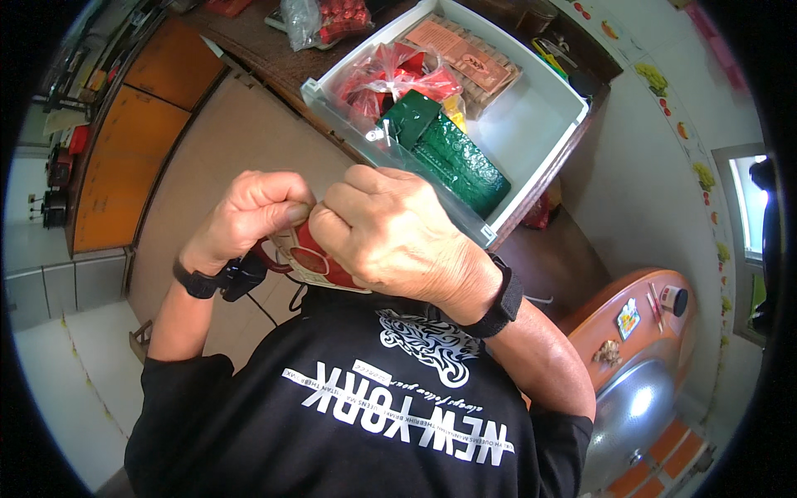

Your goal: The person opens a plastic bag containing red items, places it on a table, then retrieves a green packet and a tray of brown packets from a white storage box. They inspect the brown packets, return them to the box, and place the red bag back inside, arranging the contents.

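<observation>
Close to my chest, both hands grip the upper edge of a red and cream patterned packet (330,267). My left hand (257,212) is closed, its thumb pressed against the curled fingers at the packet's left top corner. My right hand (386,228) is closed beside it, knuckles up, covering much of the packet's right side. The two hands nearly touch. Whether the packet's top is sealed or torn is hidden by my fingers. Just beyond my right hand is a white drawer-like bin (544,137) with a clear front, holding a shiny green packet (452,153).
Also in the bin are a knotted clear bag of red items (390,83) and a bundle with a brown label (461,54). Another red package (340,18) lies on the dark counter. At right stands an orange-brown table (581,336) with a metal dome (635,407); orange cabinets (137,133) stand left.
</observation>
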`<move>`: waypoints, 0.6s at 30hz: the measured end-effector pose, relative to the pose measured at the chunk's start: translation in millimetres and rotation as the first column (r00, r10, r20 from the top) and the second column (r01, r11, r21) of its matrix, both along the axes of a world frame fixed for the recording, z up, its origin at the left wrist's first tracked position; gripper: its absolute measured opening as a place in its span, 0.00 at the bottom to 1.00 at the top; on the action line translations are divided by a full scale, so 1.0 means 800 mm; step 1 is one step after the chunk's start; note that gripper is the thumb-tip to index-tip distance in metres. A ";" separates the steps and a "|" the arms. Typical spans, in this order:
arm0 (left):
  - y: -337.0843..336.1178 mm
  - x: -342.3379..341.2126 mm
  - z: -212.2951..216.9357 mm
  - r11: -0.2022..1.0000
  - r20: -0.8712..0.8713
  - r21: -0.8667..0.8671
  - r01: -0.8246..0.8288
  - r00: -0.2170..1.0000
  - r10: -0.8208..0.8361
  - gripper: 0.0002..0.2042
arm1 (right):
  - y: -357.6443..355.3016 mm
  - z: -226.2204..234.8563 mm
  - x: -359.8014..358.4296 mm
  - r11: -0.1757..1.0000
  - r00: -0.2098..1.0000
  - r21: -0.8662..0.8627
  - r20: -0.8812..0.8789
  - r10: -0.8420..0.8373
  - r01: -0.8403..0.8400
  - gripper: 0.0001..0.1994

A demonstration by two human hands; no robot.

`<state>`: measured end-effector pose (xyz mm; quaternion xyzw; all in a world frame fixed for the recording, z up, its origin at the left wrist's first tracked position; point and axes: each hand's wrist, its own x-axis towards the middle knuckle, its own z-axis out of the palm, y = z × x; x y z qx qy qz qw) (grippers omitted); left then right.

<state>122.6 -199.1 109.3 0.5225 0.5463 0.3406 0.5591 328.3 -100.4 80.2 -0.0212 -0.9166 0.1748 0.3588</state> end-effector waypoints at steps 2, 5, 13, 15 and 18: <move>0.002 -0.006 0.005 0.997 -0.081 0.035 0.075 0.994 -0.072 0.08 | -0.003 0.002 -0.001 0.993 0.996 -0.121 0.094 0.001 0.010 0.08; 0.004 -0.011 0.009 0.962 -0.297 0.164 0.218 0.941 -0.163 0.07 | -0.002 0.004 -0.007 0.942 0.978 -0.337 0.198 0.062 0.008 0.07; 0.002 -0.011 0.000 0.984 -0.179 0.065 0.165 0.972 -0.151 0.07 | 0.002 0.005 -0.010 0.956 0.946 -0.290 0.297 0.132 -0.042 0.03; -0.001 -0.013 -0.004 0.990 -0.143 0.032 0.141 0.980 -0.135 0.07 | 0.000 0.003 -0.010 0.971 0.962 -0.234 0.246 0.114 -0.055 0.04; -0.005 -0.012 -0.012 0.996 -0.097 0.003 0.088 0.991 -0.087 0.09 | -0.002 -0.001 -0.008 0.990 0.981 -0.122 0.171 0.089 -0.069 0.04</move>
